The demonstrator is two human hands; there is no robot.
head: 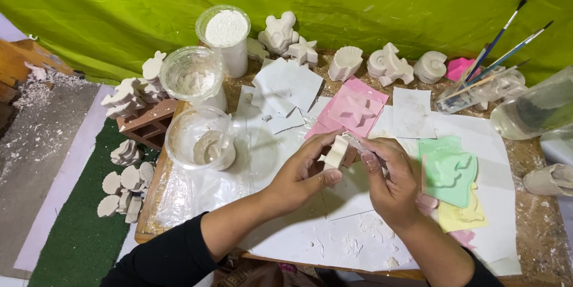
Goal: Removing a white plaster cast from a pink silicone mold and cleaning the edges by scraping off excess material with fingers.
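Honestly no packages, labels, signs or screens anywhere here, nothing boxed or printed, just loose craft stuff spread over the counter [525,161] under the green backdrop [370,0].

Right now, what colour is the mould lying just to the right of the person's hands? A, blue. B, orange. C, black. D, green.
D: the green mould lies on the white sheet just right of the right hand, on top of a yellow mould, while the left hand holds a small white plaster piece.
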